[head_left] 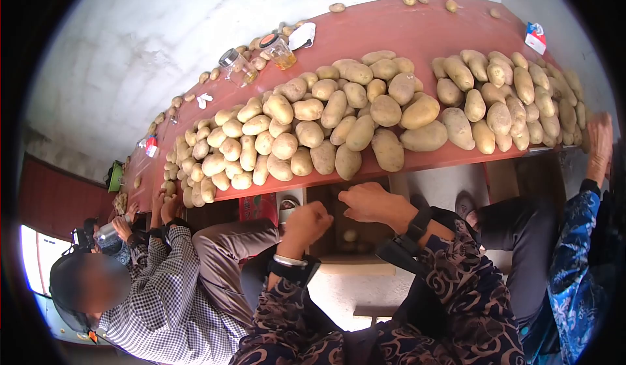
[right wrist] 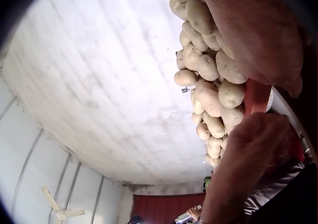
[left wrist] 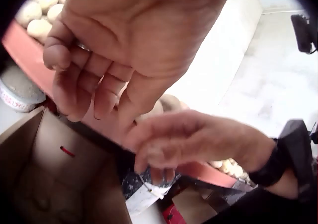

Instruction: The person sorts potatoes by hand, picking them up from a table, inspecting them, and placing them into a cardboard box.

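Observation:
My left hand [head_left: 306, 227], with a band at its wrist, hovers in front of the table edge with loosely bent fingers. Beside it, my right hand [head_left: 375, 203] points leftward, its fingers also loosely bent. Nothing shows in either hand. In the left wrist view the right hand [left wrist: 184, 139] appears blurred, just beyond the left fingers [left wrist: 107, 85]. A long heap of potatoes [head_left: 310, 133] covers the near side of the red table [head_left: 365, 29]. Below the hands sits an open cardboard box [head_left: 352, 260], holding a pale round potato [head_left: 350, 236] and a few darker ones.
Two glass jars [head_left: 279, 52] with lids stand behind the heap. A tissue box [head_left: 535, 38] sits at the far right. On the left, a person in a checked shirt [head_left: 160, 300] reaches to the table; a blue patterned sleeve [head_left: 577, 241] is on the right.

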`<state>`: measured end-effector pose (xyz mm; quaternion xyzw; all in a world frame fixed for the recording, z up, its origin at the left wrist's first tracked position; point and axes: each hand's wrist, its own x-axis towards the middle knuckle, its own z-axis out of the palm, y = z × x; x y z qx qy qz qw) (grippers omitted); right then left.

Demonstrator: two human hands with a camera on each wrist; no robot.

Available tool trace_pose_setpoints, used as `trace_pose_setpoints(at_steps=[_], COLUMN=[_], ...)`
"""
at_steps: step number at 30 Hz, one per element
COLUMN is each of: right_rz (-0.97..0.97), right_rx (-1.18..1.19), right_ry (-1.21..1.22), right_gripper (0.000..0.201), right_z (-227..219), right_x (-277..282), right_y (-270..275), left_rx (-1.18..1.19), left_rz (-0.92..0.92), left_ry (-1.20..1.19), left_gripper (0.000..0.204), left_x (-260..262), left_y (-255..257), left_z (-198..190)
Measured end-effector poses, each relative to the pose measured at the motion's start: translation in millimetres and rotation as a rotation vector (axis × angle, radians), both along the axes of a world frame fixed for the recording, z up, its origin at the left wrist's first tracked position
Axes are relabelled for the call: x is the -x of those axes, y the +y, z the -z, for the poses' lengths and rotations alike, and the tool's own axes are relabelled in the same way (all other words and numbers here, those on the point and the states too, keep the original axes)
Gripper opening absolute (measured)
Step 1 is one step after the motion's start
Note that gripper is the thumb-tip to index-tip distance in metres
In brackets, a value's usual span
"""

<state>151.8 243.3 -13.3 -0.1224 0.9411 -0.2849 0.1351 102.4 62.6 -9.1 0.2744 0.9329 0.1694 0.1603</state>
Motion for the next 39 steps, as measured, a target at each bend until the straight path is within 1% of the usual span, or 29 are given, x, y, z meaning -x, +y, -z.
trace_pose_setpoints(at_steps=[1,3,5,7,9,10,11,13,14,16,17,19,20,22,26,28,29,31,32,34,35,36,37,38,39], right_rz=[0.005,0.005,0.007,0.016,0.018,0.017,0.020,0.002,0.003,0.000,0.003,0.019,0.020,0.020,0.019,0.090,0.092,0.269,0.265,0.314,0.310,0.411,0.507,0.502,0.483], right_rx=[-0.013,-0.019,-0.025,-0.070,-0.080,-0.090,-0.091,-0.106,-0.108,-0.117,-0.119,-0.088,-0.089,-0.107,-0.087,0.018,0.020,0.176,0.179,0.558,0.560,0.830,1.094,1.096,1.046], right_ry=[-0.013,0.000,0.014,0.051,0.020,-0.008,-0.009,-0.013,-0.015,-0.007,-0.010,0.001,0.000,-0.010,0.012,0.166,0.165,0.264,0.267,0.291,0.291,0.106,-0.089,-0.089,-0.086], right_gripper=[0.027,0.026,0.025,0.022,0.023,0.024,0.024,0.025,0.025,0.025,0.025,0.025,0.025,0.025,0.024,0.023,0.023,0.021,0.021,0.027,0.027,0.031,0.037,0.037,0.042], right_z=[-1,0,1,2,-4,-5,-5,-3,-3,-2,-1,1,1,0,1,5,4,2,3,8,0,-14,-22,-20,-16], right_x=[-1,-2,-2,-2,-1,-1,-1,-1,-1,0,1,0,1,1,2,6,7,9,13,18,16,12,10,11,12], right_y=[0,1,0,0,0,0,1,1,1,3,3,3,3,2,1,-1,-2,-5,-5,-4,-5,-6,-8,-10,-11], left_rx=[-0.086,-0.155,-0.272,-0.377,-0.404,-0.455,-0.458,-0.448,-0.449,-0.427,-0.429,-0.368,-0.369,-0.389,-0.349,-0.474,-0.472,-0.529,-0.528,-0.679,-0.682,-0.644,-0.599,-0.577,-0.561], left_rz=[-0.003,-0.108,-0.174,-0.235,-0.211,-0.213,-0.193,-0.239,-0.239,-0.282,-0.280,-0.313,-0.313,-0.239,-0.256,-0.277,-0.275,-0.223,-0.226,-0.136,-0.141,-0.120,-0.120,-0.087,-0.176], left_ry=[0.011,-0.013,0.021,0.072,0.194,0.208,0.261,0.327,0.325,0.313,0.310,0.413,0.413,0.452,0.419,0.271,0.270,0.038,0.042,-0.255,-0.316,-0.391,-0.421,-0.432,-0.510], left_gripper=[0.026,0.014,0.012,0.019,0.018,0.017,0.020,0.033,0.033,0.050,0.050,0.062,0.062,0.064,0.065,0.062,0.062,0.055,0.055,0.050,0.047,0.044,0.042,0.041,0.039], left_x=[8,27,48,69,98,110,121,135,138,140,145,151,158,171,162,138,128,108,96,67,53,40,33,25,5], left_y=[-1,1,8,16,18,22,26,39,46,60,65,70,70,66,67,63,59,45,38,26,24,20,16,12,20], left_z=[-9,-29,-51,-69,-69,-68,-70,-73,-75,-80,-79,-78,-72,-55,-67,-83,-86,-90,-90,-84,-81,-75,-61,-48,-61])
